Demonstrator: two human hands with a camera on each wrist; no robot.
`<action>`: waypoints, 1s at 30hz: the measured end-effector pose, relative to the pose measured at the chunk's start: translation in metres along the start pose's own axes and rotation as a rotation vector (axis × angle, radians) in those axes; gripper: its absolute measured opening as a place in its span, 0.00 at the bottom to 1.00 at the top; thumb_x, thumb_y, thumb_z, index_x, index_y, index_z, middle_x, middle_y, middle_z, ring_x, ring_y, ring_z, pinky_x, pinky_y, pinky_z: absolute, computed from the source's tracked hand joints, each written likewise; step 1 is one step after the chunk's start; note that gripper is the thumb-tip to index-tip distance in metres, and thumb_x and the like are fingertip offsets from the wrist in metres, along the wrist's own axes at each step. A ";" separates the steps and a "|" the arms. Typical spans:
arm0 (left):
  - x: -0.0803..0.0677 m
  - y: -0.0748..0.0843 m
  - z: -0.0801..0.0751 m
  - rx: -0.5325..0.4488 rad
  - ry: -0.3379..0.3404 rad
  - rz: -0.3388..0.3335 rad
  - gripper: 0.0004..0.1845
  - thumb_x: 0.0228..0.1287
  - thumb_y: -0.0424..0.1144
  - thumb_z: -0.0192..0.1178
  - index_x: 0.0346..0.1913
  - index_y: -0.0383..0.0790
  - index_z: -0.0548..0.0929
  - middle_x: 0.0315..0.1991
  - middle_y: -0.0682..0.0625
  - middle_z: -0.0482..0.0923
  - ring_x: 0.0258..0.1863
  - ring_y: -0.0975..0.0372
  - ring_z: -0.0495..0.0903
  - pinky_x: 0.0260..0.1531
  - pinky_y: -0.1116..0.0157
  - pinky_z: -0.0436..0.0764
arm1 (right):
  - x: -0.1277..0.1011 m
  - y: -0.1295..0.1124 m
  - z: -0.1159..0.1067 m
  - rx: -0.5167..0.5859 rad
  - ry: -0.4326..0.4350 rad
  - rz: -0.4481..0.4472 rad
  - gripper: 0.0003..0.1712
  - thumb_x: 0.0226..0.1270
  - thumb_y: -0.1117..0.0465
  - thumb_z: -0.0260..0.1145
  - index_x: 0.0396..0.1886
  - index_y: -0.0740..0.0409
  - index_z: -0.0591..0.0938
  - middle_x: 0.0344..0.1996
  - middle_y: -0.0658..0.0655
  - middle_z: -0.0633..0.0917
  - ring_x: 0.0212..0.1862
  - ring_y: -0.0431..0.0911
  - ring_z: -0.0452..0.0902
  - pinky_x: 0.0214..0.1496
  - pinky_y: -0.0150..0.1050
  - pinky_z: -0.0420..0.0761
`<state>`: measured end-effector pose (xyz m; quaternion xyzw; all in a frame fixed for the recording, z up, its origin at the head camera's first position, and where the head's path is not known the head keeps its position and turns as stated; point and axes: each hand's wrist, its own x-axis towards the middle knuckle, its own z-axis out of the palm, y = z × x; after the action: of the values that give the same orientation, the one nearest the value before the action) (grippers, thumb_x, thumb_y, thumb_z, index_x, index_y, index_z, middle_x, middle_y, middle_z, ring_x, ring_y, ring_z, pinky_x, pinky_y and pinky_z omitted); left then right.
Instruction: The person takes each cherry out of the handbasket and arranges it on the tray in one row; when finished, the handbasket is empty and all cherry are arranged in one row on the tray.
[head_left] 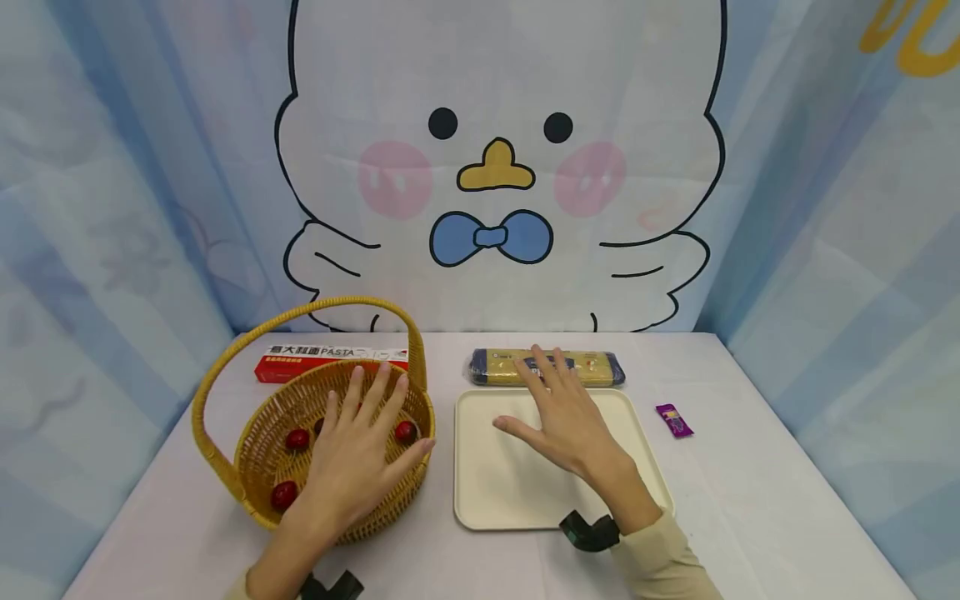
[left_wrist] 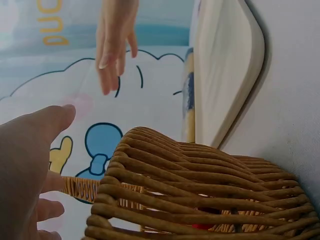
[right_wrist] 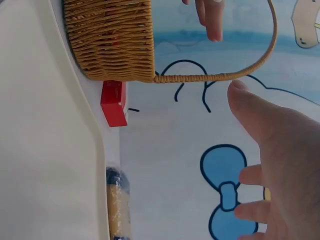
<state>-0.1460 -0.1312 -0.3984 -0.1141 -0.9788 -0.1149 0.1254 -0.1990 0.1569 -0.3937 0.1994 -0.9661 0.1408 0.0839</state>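
Note:
My left hand (head_left: 352,462) is spread flat above the wicker basket (head_left: 262,425), palm down and holding nothing. Dark red cherries (head_left: 284,495) lie inside the basket, some partly hidden by that hand. Over the cream tray (head_left: 487,492) hovers my right hand (head_left: 566,421), its fingers spread and nothing in its grasp. In the left wrist view the basket's woven side (left_wrist: 200,185) stands just beyond the left thumb (left_wrist: 60,120). The right wrist view shows the right hand (right_wrist: 285,165) raised above the level of the tray (right_wrist: 45,125).
Behind the basket lies a red and white pasta box (head_left: 288,365). A clear-wrapped pack of pasta (head_left: 495,367) sits behind the tray. To the tray's right is a small purple packet (head_left: 674,421). The basket's tall handle (head_left: 330,304) arches up; printed curtains (head_left: 840,250) surround the white table (head_left: 780,517).

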 end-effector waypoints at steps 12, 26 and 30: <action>-0.009 -0.005 -0.007 0.019 0.037 0.010 0.46 0.66 0.74 0.48 0.79 0.51 0.59 0.81 0.44 0.49 0.80 0.42 0.46 0.74 0.37 0.51 | 0.013 0.000 -0.003 0.062 0.039 -0.044 0.54 0.62 0.25 0.60 0.80 0.45 0.58 0.80 0.55 0.55 0.82 0.57 0.46 0.76 0.65 0.59; -0.040 -0.010 -0.013 0.028 0.060 -0.010 0.42 0.67 0.68 0.55 0.78 0.51 0.62 0.75 0.42 0.63 0.73 0.42 0.64 0.67 0.38 0.67 | 0.031 -0.019 -0.005 0.145 0.052 -0.135 0.51 0.62 0.28 0.63 0.79 0.45 0.60 0.78 0.55 0.61 0.78 0.55 0.58 0.72 0.60 0.67; -0.053 -0.009 -0.011 0.015 0.060 -0.018 0.42 0.66 0.67 0.56 0.77 0.52 0.63 0.74 0.42 0.65 0.69 0.43 0.69 0.63 0.39 0.72 | 0.035 -0.023 -0.002 0.181 0.035 -0.167 0.51 0.61 0.28 0.64 0.78 0.45 0.62 0.77 0.55 0.63 0.77 0.54 0.60 0.72 0.59 0.68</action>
<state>-0.0960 -0.1526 -0.4044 -0.1010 -0.9765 -0.1118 0.1544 -0.2209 0.1245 -0.3790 0.2833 -0.9278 0.2236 0.0940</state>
